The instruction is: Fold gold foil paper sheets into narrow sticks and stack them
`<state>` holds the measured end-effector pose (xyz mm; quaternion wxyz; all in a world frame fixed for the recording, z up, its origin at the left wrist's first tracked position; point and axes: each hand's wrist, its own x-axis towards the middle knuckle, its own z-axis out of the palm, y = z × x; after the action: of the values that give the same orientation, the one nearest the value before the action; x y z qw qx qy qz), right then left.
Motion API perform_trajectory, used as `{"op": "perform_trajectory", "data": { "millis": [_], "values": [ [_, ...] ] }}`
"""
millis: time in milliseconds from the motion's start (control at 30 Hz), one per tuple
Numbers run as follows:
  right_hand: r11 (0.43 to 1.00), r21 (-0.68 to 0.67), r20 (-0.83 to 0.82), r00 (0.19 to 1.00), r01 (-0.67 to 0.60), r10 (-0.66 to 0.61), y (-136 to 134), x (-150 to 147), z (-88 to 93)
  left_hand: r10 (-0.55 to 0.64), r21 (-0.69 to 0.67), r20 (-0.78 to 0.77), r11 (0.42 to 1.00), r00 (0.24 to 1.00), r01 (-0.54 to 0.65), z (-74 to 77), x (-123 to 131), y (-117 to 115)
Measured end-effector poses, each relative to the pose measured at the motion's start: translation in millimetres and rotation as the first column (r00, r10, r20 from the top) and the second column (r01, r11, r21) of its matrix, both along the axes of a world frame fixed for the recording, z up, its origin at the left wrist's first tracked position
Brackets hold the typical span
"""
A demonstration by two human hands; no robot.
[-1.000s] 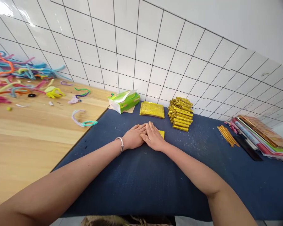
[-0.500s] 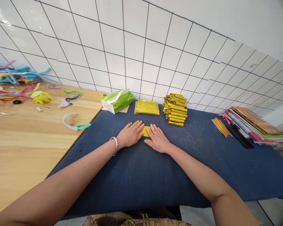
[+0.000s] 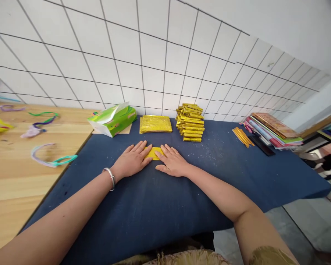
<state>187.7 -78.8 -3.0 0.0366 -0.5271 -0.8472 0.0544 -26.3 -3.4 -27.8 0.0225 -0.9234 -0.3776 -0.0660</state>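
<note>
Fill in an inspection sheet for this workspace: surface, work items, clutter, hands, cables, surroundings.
Surface: dark blue covering, pale specks on it; wooden tabletop adjoining on the left.
Work items: small gold piece lying flat between the hands; behind it, a flat gold stack and a pile of narrow gold strips.
Clutter: green box left of the flat stack; lilac-and-teal loop on the wood; orange sticks and stacked books or folders at right.
Hands: left hand, silver bangle on its wrist, and right hand both palm down, fingers extended over opposite ends of the gold piece.
Cables: nothing seen.
Surroundings: white tiled wall behind; pale floor at lower right.
</note>
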Motion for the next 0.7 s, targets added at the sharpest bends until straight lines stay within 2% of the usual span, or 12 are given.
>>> {"op": "perform_trajectory", "data": {
  "millis": [267,533,700],
  "values": [
    [1.0,0.013,-0.049,0.999,0.018,-0.018,1.0,6.7,-1.7,0.002,-0.028,0.013,1.0,1.0,-0.001,-8.1,-6.1,12.3],
    [0.998,0.041,-0.097,0.994,0.05,-0.045,5.7,11.9,-6.7,-0.048,-0.063,-0.012,0.997,0.999,0.047,-11.8,-11.8,22.6],
    [0.997,0.043,-0.178,0.982,0.07,-0.062,8.4,16.6,-9.3,0.002,-0.115,-0.034,0.993,0.999,-0.006,-11.5,-20.9,35.6]
  ]
}}
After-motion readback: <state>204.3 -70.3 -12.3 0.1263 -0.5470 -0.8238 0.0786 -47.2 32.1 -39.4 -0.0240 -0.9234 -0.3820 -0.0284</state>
